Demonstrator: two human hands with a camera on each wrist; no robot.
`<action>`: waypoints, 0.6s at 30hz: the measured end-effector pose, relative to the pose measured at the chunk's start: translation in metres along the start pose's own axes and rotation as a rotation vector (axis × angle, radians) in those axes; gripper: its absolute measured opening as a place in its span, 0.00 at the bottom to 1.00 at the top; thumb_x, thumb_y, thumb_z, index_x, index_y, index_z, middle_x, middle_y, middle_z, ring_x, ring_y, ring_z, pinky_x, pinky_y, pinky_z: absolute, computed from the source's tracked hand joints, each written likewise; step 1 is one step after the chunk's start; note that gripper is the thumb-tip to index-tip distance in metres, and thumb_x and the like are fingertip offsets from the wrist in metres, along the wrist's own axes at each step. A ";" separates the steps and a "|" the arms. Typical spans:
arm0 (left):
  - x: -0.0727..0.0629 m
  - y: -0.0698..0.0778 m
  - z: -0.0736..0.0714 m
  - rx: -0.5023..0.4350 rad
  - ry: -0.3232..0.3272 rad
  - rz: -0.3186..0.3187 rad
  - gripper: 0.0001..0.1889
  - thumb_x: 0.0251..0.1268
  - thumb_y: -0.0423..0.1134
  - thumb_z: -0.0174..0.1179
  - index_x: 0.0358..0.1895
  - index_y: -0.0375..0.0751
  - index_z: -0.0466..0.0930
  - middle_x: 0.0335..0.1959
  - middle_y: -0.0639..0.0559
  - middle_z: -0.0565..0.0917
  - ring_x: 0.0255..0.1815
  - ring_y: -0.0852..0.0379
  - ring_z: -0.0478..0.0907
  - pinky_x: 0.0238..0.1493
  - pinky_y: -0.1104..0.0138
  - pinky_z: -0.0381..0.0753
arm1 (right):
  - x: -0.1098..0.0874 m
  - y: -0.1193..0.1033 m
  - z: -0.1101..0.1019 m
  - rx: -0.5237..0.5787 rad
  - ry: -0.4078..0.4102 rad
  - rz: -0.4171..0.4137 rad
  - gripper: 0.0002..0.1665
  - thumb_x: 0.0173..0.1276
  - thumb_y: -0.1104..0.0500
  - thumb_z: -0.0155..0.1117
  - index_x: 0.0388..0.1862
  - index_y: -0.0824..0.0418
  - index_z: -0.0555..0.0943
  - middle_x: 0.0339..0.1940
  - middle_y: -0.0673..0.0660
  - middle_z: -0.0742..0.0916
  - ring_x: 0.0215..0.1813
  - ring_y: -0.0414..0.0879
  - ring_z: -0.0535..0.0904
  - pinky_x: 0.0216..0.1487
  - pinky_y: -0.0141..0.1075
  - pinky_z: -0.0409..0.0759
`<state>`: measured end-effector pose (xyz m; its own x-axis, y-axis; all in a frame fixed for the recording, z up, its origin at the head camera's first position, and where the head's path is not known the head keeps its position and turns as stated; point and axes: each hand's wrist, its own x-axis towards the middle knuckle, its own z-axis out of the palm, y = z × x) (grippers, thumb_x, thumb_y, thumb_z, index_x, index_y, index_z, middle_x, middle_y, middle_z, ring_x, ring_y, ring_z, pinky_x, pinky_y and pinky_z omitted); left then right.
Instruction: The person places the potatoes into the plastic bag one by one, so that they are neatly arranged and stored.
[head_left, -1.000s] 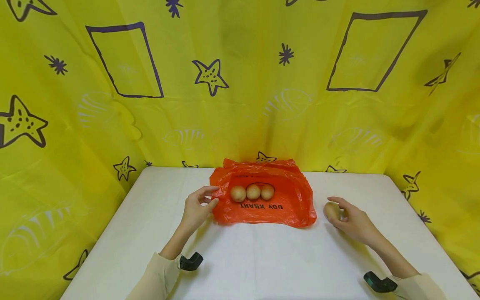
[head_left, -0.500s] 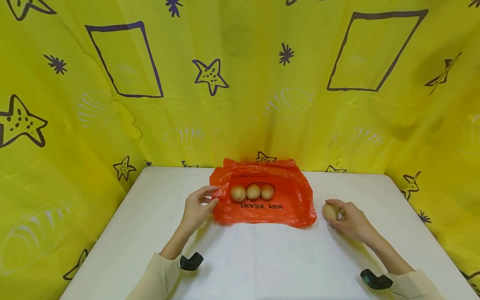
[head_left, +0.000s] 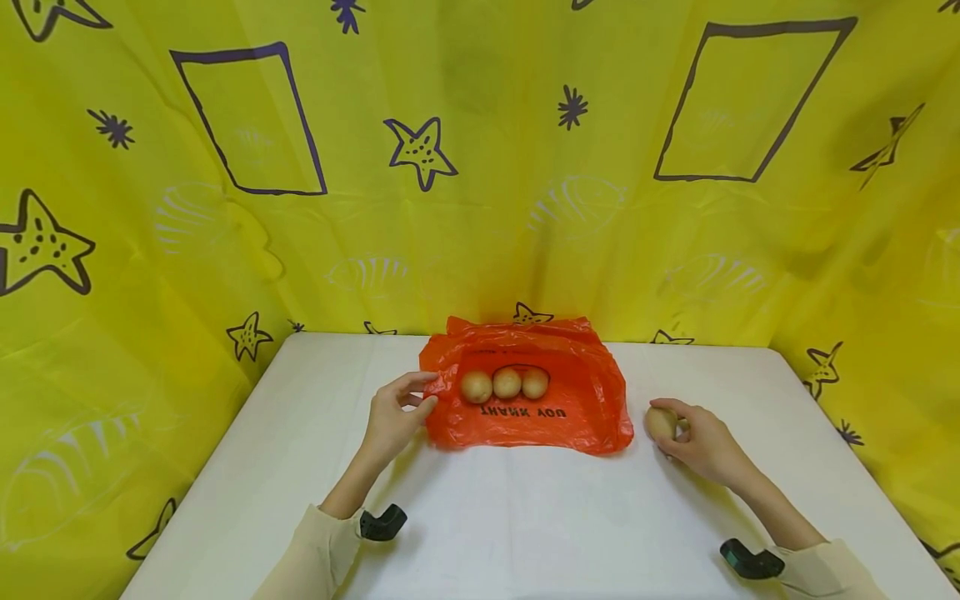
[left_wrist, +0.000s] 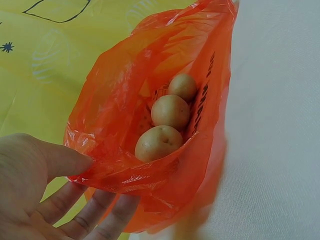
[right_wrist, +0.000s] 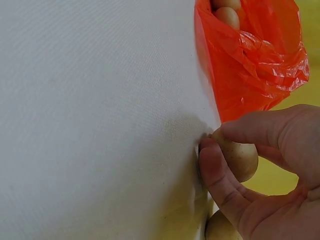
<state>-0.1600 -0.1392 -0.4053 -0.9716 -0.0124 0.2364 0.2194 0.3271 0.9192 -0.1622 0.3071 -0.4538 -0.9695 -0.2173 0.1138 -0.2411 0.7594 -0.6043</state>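
Note:
A red plastic bag (head_left: pixel 555 425) lies mouth-up on the white table, with black printed letters on it. Inside it three potatoes (head_left: pixel 507 383) sit in a row. My left hand (head_left: pixel 393 421) holds the bag's left edge, thumb over the rim and fingers under it, as the left wrist view shows. To the right of the bag, my right hand (head_left: pixel 708 446) grips another potato (right_wrist: pixel 242 160) between thumb and fingers, low over the table. A further potato (right_wrist: pixel 220 227) shows partly behind that hand at the bottom of the right wrist view.
A yellow curtain (head_left: pixel 480 233) with drawn starfish and fish surrounds the back and sides of the white table (head_left: pixel 510 517). The bag's back rim reaches up to the curtain. Black wrist devices (head_left: pixel 382 523) sit at both sleeves.
My right hand has shifted slightly left toward the bag with the potato, then held almost still. The left hand and the bag have stayed in place.

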 end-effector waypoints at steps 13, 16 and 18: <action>0.000 -0.002 -0.001 0.002 -0.003 0.005 0.15 0.64 0.20 0.63 0.54 0.29 0.84 0.44 0.32 0.86 0.34 0.36 0.82 0.28 0.72 0.82 | 0.001 -0.002 0.000 -0.064 0.046 -0.044 0.27 0.56 0.67 0.77 0.57 0.63 0.83 0.51 0.68 0.86 0.45 0.59 0.77 0.45 0.55 0.79; 0.004 -0.014 0.002 0.011 0.008 -0.006 0.16 0.64 0.20 0.64 0.54 0.30 0.84 0.44 0.33 0.86 0.34 0.36 0.82 0.27 0.72 0.81 | 0.001 -0.002 0.001 -0.073 0.058 -0.053 0.27 0.55 0.67 0.77 0.56 0.64 0.84 0.49 0.66 0.87 0.44 0.58 0.78 0.45 0.54 0.78; 0.007 -0.024 0.004 0.020 0.014 -0.015 0.16 0.64 0.21 0.64 0.54 0.32 0.85 0.45 0.35 0.86 0.35 0.39 0.82 0.27 0.73 0.80 | 0.001 -0.003 0.001 -0.081 0.062 -0.061 0.27 0.54 0.67 0.78 0.55 0.64 0.84 0.44 0.63 0.87 0.41 0.56 0.76 0.41 0.48 0.76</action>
<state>-0.1729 -0.1434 -0.4271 -0.9733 -0.0307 0.2275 0.2032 0.3456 0.9161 -0.1621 0.3042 -0.4533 -0.9532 -0.2280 0.1985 -0.3001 0.7933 -0.5297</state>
